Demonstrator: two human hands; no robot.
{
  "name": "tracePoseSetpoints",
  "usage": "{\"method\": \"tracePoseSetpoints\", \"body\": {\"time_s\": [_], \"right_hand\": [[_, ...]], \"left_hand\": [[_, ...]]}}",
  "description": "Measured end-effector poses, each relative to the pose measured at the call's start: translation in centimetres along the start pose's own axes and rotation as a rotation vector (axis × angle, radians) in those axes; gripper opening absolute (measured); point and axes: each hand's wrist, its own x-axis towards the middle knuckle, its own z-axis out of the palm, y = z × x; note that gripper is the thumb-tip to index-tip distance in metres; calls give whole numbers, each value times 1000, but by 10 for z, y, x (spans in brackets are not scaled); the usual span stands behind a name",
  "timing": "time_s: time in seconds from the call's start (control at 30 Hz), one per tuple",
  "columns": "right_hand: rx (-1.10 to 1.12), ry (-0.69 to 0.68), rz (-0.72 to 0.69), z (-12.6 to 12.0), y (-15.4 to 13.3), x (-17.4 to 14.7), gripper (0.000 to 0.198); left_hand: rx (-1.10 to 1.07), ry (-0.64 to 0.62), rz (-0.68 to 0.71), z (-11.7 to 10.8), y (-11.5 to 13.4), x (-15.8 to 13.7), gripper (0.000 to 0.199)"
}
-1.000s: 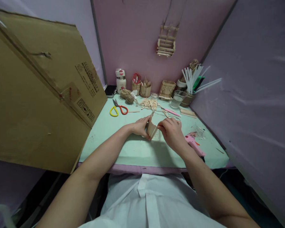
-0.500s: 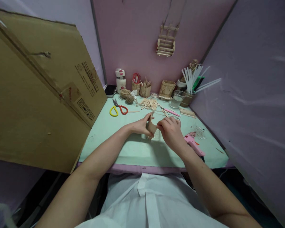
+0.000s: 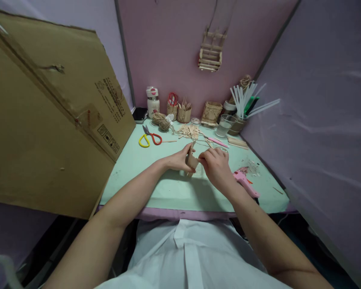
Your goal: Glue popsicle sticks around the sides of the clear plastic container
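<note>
Dim light falls on a pale counter (image 3: 168, 196), a soft shadow (image 3: 203, 192) below the right hand (image 3: 215, 163); faint sheen streaks the wall (image 3: 319, 116) at right, and wide-angle distortion stretches the arms (image 3: 87, 241) toward the lower edge.

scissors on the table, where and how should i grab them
Likely best by the red handle and yellow handle, from the near side: the scissors lie with both loops toward the wearer and the blades pointing away.

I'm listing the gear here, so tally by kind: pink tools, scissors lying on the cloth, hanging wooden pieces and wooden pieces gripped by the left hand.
Pink tools: 2 (glue gun, slim tool)
Scissors: 1
Hanging wooden piece: 1
Wooden piece in left hand: 1
Total: 5
</note>
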Motion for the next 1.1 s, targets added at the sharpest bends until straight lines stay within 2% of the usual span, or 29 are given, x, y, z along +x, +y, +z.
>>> {"method": "tracePoseSetpoints", "body": {"time_s": [0.17,0.7,0.77,0.97,1.1], "right_hand": [[37,-22,2,-1,-1,-4,5],[62,15,3,9,2,-12,12],[75,46,15,12,2,-17,22],[100,122,53,28,3,-39,77],[76,127,76,44,4,-45,91]], "left_hand": [[-7,2,9,1,-3,0,108],[23,8,0,2,-4,0,112],[23,6,13,1,-6,0,114],[14,8,26,2,-7,1,118],[7,7,30,2,-6,1,116]]}}
